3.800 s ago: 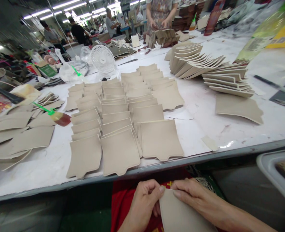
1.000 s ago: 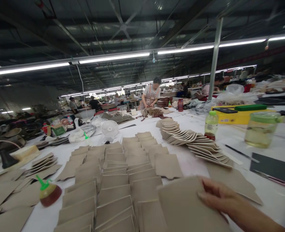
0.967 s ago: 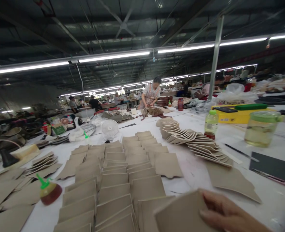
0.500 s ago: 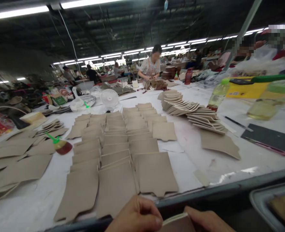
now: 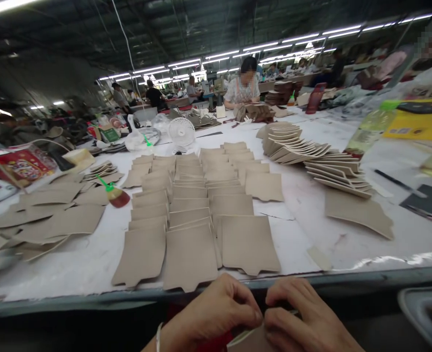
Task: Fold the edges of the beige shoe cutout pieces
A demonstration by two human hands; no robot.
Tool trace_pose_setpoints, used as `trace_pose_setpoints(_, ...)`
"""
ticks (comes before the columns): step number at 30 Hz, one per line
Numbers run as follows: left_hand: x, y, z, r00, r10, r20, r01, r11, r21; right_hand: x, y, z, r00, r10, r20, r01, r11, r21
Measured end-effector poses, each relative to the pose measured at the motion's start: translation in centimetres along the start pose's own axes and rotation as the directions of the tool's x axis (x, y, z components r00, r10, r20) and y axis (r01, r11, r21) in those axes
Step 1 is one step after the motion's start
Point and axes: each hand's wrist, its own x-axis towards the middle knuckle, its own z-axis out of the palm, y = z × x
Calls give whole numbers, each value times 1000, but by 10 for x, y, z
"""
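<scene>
Below the table edge, left hand and right hand both pinched closed on a beige piece.

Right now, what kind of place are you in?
Probably a factory floor. Rows of tan cut pieces cover a long table, more sit in fanned stacks, and other people work at tables under strip lights. Both hands pinch one piece.

What we can count on the white worktable

We count three overlapping rows of flat beige cut pieces, one small white desk fan, one green-capped squeeze bottle of dark red liquid, and two bare hands.
</scene>
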Motion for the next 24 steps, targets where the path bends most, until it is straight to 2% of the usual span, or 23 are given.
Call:
trace_pose_setpoints(8, -4, -1, 1, 1000, 1, -27, 1, 999, 52, 0, 3, 3, 999, 11, 53, -11, 1000, 0)
trace_pose_setpoints(11, -5, -4, 4, 999, 24, -21, -21, 994, 109, -1, 2, 3, 998, 25, 61, -26, 1000, 10)
trace_pose_setpoints(17, -1, -14, 11, 999, 51, 4, -51, 971, 234, 2, -1, 8, 987, -12, 161, 11, 1000, 7)
trace_pose_setpoints(19, 1, -15, 11, 997, 72, 3, -70, 957, 282, 3, -1, 11, 989, -11, 150, 9, 1000, 14)
trace_pose_setpoints(21, 2, -16, 10, 994, 99, -35, -81, 932, 353, 1, 0, 12, 992, -92, 88, 84, 993, 83)
trace_pose_setpoints(24, 2, -16, 7, 994, 88, -71, -54, 921, 385, -8, 2, 7, 970, -204, 133, 165, 952, 256)
